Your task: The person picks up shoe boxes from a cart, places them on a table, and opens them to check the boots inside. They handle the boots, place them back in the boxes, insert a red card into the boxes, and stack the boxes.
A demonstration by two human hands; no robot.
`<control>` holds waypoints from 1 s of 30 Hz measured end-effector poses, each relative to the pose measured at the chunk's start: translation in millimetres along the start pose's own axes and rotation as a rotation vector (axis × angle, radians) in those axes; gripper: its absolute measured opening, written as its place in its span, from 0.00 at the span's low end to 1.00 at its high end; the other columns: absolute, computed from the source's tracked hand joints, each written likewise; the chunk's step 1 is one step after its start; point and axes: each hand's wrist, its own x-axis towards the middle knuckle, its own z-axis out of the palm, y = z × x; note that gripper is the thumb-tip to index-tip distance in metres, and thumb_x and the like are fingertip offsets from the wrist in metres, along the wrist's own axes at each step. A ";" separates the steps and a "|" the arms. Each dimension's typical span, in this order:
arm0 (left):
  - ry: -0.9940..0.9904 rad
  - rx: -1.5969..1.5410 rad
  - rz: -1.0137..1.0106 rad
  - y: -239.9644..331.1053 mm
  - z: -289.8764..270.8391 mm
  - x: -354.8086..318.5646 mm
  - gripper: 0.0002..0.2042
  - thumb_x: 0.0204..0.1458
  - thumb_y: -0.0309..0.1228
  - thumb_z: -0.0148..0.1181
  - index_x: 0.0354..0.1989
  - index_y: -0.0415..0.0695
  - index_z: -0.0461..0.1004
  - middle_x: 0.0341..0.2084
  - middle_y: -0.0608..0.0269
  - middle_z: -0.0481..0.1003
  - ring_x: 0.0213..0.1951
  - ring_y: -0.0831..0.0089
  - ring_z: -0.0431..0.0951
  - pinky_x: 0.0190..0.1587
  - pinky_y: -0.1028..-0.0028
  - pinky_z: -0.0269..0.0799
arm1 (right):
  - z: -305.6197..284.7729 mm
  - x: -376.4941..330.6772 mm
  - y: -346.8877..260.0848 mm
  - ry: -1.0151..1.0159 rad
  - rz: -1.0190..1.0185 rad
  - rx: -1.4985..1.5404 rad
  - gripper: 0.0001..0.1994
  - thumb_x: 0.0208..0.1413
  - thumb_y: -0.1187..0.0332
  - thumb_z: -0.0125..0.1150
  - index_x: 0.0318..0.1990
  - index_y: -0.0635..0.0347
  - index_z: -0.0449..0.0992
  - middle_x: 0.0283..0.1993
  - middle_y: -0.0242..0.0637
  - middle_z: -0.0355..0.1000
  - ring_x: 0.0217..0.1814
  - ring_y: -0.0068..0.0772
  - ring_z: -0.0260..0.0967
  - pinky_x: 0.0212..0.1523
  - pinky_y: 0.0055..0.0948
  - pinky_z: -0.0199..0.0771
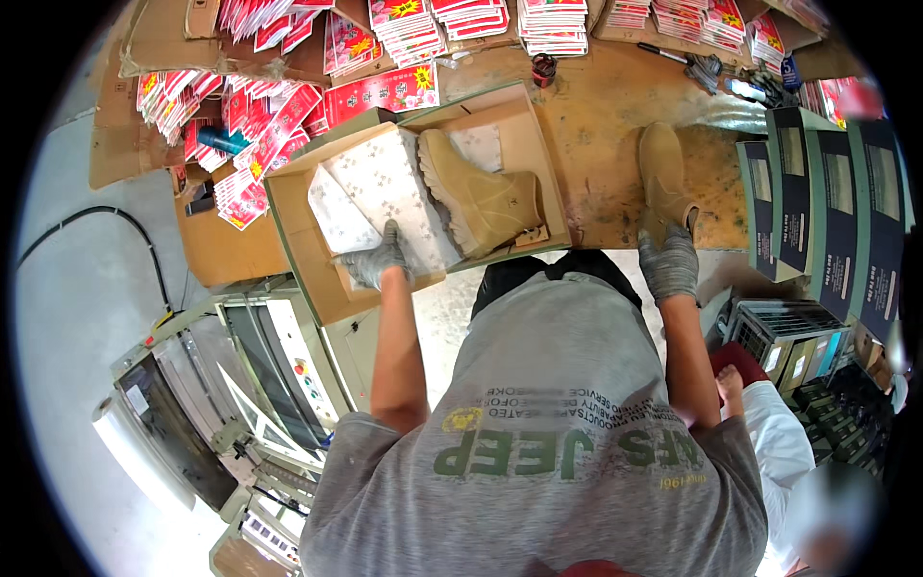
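My left hand (378, 260), in a grey knit glove, lies on white patterned tissue paper (380, 178) inside an open cardboard shoebox (341, 298). Its thumb is spread apart from the fingers, whose tips are partly hidden by the paper's near edge. In the same box, a tan ankle boot (481, 197) rests on its side to the right of the paper. My right hand (669, 262), also gloved, grips the shaft end of a second tan boot (663, 173). That boot is on the brown table (596, 144), toe pointing away from me.
Red-and-white printed cards (404, 29) fill cartons along the far edge and far left. Dark shoeboxes (835, 212) stand in a row at the right. A small dark red jar (543, 69) and a marker (663, 53) lie farther back. Machinery (279, 356) is at left; another person (774, 423) is at right.
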 end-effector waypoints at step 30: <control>-0.549 -0.363 2.039 92.7 -12.5 -289.7 0.14 0.51 0.37 0.67 0.42 0.43 0.78 0.34 0.55 0.78 0.39 0.57 0.79 0.41 0.59 0.76 | -59.7 -4.1 -36.8 -0.005 0.309 2.024 0.27 0.69 0.51 0.51 0.64 0.66 0.65 0.59 0.43 0.71 0.59 0.35 0.72 0.59 0.34 0.76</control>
